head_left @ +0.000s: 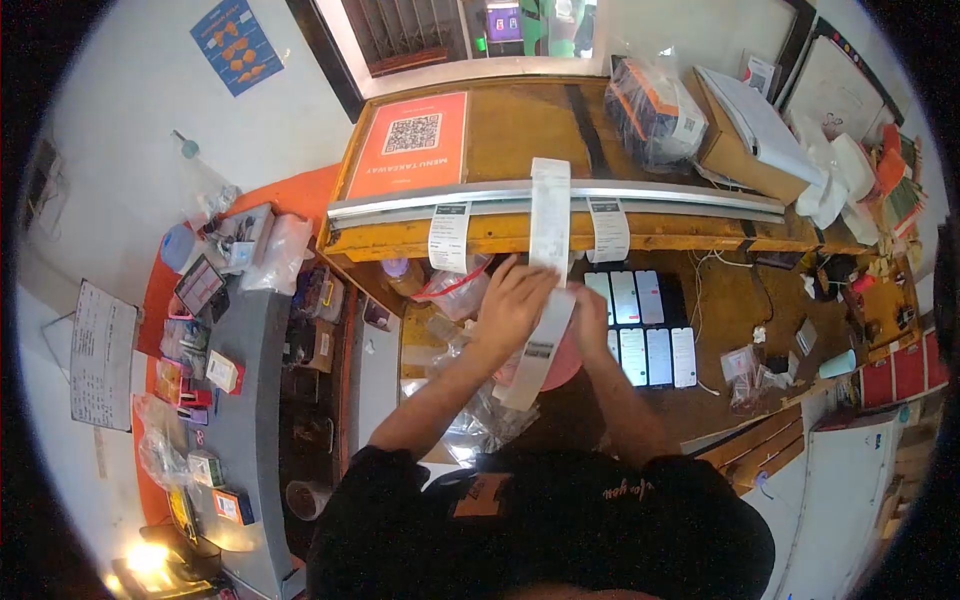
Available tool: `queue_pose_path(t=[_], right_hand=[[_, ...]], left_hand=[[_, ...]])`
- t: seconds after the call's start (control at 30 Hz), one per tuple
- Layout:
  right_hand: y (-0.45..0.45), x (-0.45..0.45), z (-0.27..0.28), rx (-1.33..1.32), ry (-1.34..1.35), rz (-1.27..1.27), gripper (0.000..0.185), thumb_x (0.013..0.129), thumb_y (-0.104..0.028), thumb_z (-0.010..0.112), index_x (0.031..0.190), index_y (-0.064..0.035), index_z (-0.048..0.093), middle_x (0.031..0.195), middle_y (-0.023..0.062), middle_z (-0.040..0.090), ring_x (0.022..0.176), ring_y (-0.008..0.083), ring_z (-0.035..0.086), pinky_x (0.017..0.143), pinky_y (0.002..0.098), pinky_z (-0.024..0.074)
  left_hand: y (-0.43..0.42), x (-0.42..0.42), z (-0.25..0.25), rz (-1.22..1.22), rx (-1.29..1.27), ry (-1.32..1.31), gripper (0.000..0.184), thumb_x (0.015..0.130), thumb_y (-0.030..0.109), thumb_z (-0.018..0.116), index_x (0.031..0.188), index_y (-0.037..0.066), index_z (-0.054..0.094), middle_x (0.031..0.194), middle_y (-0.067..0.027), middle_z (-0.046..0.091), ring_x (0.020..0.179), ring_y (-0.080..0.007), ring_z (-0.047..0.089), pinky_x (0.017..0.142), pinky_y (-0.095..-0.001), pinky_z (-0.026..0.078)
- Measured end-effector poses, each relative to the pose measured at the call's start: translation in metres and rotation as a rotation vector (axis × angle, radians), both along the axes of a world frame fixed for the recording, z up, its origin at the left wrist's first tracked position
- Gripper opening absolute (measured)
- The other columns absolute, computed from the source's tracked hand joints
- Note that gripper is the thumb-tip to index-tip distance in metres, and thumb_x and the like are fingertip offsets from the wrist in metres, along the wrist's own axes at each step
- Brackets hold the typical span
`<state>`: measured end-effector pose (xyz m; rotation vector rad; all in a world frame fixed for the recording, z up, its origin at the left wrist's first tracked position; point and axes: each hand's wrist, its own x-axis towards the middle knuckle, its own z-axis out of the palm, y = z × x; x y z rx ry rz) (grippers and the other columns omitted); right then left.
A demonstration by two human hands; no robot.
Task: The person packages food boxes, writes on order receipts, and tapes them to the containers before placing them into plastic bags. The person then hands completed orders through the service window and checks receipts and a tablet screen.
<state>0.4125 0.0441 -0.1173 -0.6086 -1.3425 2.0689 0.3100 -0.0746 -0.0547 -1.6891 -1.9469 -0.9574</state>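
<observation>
A long white paper receipt [550, 222] hangs from the metal ticket rail [690, 199] along the shelf's front edge. My left hand [512, 305] has its fingers closed at the lower end of this receipt. Just beside it, my right hand [591, 318] pinches the top of a printed paper strip [541, 350] that slants down toward my chest. Whether both papers are one piece I cannot tell. Part of my right fingers is behind the strip. Under my hands shows something round and pink [568, 362], mostly covered. Shorter receipts [449, 238] hang on either side.
Several phones [632, 358] lie lit in two rows at the right. An orange menu sign [412, 145] and a plastic-wrapped box [655, 115] occupy the shelf above. Clear plastic bags [480, 425] lie below my left arm. A grey counter [250, 400] runs along the left.
</observation>
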Motion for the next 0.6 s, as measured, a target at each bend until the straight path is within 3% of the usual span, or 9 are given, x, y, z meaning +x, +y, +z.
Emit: queue_pose_path(t=[0.1,0.13,0.17,0.27,0.33,0.43,0.6], right_hand=[[0.012,-0.007,0.032,-0.209,0.063,0.061,0.026,0.091,-0.021,0.055,0.091,0.0019,0.068,0.081,0.0061,0.065,0.068,0.0123,0.059,0.063,0.0251,0.0462],[0.016,-0.007,0.033,0.023,-0.067,0.13,0.025,0.09,-0.02,0.057,0.091,0.0023,0.068,0.082,0.0063,0.066,0.07,0.0112,0.06,0.065,0.0242,0.0462],[0.016,-0.006,0.033,0.257,-0.194,0.2,0.023,0.09,-0.019,0.059,0.091,0.0027,0.068,0.083,0.0066,0.066,0.073,0.0101,0.06,0.066,0.0233,0.0461],[0.008,-0.004,0.004,0.195,-0.257,0.218,0.022,0.087,-0.018,0.063,0.088,0.0032,0.068,0.079,0.0048,0.066,0.071,0.0091,0.06,0.064,0.0222,0.0447],[-0.006,-0.002,0.002,0.127,-0.231,0.258,0.022,0.088,-0.017,0.063,0.092,0.0035,0.068,0.083,0.0057,0.067,0.073,0.0102,0.06,0.067,0.0226,0.0458],[-0.018,0.0,0.003,-0.006,-0.129,0.245,0.022,0.086,-0.016,0.066,0.098,0.0019,0.069,0.101,0.0101,0.065,0.087,0.0131,0.063,0.075,0.0257,0.0499],[-0.014,0.004,-0.017,0.129,-0.182,0.269,0.028,0.087,-0.018,0.065,0.106,0.0018,0.066,0.101,0.0093,0.065,0.088,0.0127,0.062,0.074,0.0253,0.0493]], left_hand=[[-0.019,0.022,-0.01,-0.009,-0.041,0.016,0.032,0.075,0.008,0.066,0.106,0.006,0.065,0.106,-0.0064,0.065,0.108,-0.0226,0.056,0.103,-0.0482,0.036],[-0.023,0.027,-0.01,-0.014,-0.045,0.036,0.034,0.072,0.009,0.068,0.107,0.007,0.065,0.107,-0.0063,0.065,0.109,-0.0222,0.055,0.103,-0.0486,0.036],[-0.027,0.029,-0.008,-0.048,-0.091,-0.004,0.041,0.076,0.012,0.062,0.117,0.005,0.06,0.117,-0.0112,0.06,0.117,-0.0263,0.052,0.105,-0.0503,0.033],[-0.019,0.002,0.015,-0.092,0.006,-0.155,0.054,0.077,0.019,0.057,0.128,0.005,0.051,0.131,-0.0132,0.051,0.125,-0.0302,0.044,0.108,-0.0509,0.028],[-0.008,-0.028,0.044,-0.018,-0.134,-0.037,0.058,0.079,0.021,0.051,0.134,0.002,0.044,0.137,-0.0164,0.045,0.131,-0.0337,0.037,0.11,-0.051,0.025],[0.008,-0.065,0.043,0.054,-0.21,0.096,0.055,0.081,0.023,0.05,0.132,0.001,0.045,0.137,-0.0147,0.046,0.131,-0.0313,0.037,0.11,-0.0493,0.024],[0.012,-0.073,0.035,0.128,-0.344,0.197,0.053,0.085,0.03,0.047,0.133,0.006,0.046,0.139,-0.0096,0.044,0.133,-0.026,0.036,0.108,-0.0498,0.024]])
